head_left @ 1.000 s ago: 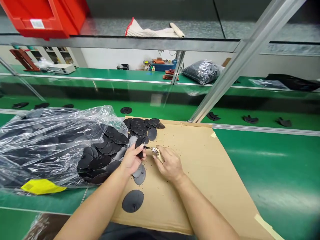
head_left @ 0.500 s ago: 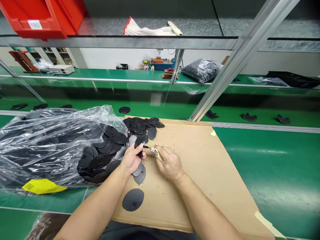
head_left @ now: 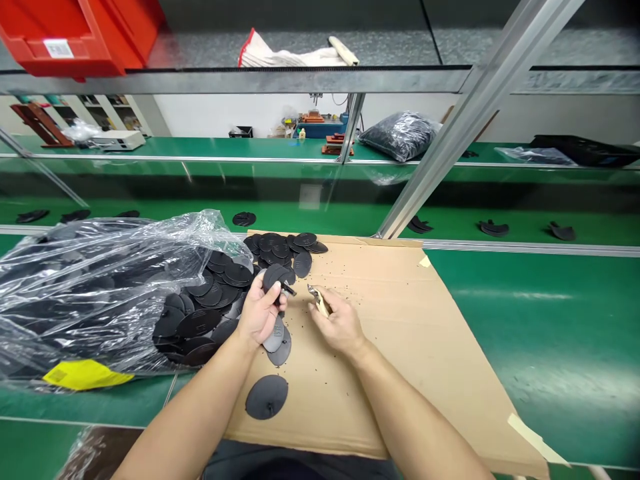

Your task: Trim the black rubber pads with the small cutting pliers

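My left hand point(head_left: 259, 315) is closed around a black oval plastic disc point(head_left: 273, 274), tilted up so a short dark stem on it points right. In my right hand point(head_left: 342, 324) is a pair of side cutters point(head_left: 321, 302) with cream handles; the jaws point up and left, apart from the disc. Under my left hand lie several grey-black discs point(head_left: 281, 348), partly covered. A single disc point(head_left: 267, 397) with a small peg rests nearer to me on the cardboard sheet point(head_left: 410, 360). Small black bits are scattered over the cardboard.
To the left, a clear plastic bag point(head_left: 110, 280) spills a heap of black discs point(head_left: 220, 287) beside the cardboard. A slanted metal post point(head_left: 450, 140) rises behind it. Overhead, the shelf holds a red bin point(head_left: 85, 40) and a white glove point(head_left: 285, 57). Curved black parts point(head_left: 494, 229) lie on the green surface beyond.
The side cutters have come away from the disc, leaving a gap between my hands. My left hand has turned the disc so more of its face and stem show.
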A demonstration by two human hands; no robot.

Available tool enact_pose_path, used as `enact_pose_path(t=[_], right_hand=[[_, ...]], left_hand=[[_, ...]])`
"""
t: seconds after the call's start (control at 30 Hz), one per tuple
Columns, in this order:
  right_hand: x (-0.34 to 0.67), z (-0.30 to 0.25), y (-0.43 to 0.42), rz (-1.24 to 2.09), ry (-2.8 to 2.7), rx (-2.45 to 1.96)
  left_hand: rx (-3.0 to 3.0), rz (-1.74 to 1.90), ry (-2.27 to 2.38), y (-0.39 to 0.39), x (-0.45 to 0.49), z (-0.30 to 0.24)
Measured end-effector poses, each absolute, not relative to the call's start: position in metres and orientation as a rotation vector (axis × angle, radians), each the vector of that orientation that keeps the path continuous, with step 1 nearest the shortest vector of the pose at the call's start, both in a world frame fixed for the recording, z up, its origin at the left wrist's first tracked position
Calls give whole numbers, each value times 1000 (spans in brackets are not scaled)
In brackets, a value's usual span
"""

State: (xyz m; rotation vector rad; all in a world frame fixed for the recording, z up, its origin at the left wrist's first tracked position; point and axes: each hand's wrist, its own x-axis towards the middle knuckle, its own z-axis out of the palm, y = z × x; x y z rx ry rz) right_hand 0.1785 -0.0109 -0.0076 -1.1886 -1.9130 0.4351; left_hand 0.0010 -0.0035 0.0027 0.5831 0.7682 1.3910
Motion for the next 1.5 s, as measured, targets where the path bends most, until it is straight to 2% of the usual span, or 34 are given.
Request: enact_pose_path(t=[0.17,0.7,1.13,1.5], right_hand=[[179,-6,-12,375,-1941,-1190],[174,-6,-18,291,-2262,-1112],[174,-5,-19,277,-2313,-1113],[177,10,-22,352,-2444,-1307]], left_hand=[[508,1419,770,-1,-1,4],[361,1120,793,0,-2,4],[427,1092,816,-1,-3,1],[451,1110,878,0,1,-2]])
